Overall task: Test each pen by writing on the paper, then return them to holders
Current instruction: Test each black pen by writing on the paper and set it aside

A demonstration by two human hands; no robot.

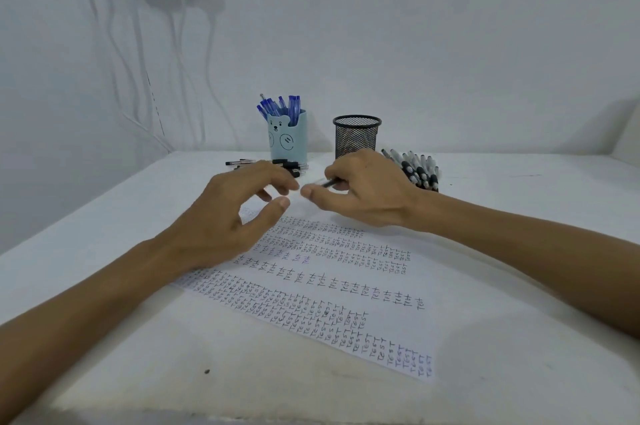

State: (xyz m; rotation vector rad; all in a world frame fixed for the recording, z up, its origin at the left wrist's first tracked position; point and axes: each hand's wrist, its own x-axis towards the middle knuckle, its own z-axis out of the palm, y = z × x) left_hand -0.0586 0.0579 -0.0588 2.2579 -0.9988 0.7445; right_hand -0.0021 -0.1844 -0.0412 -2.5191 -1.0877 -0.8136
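A white sheet of paper [332,289] covered in rows of the word "test" lies on the white table [519,217]. My right hand [367,192] grips a black pen [329,183] above the paper's far end, tip pointing left. My left hand [235,213] hovers just left of it with fingers loosely curved and holds nothing. A light blue bear holder [287,140] with several blue pens stands behind. To its right stands an empty-looking black mesh holder [356,135].
A bunch of black-and-white pens [417,170] lies right of the mesh holder, partly hidden by my right hand. Several black pens or caps [249,163] lie before the bear holder. White cables [180,61] hang down the wall at the left.
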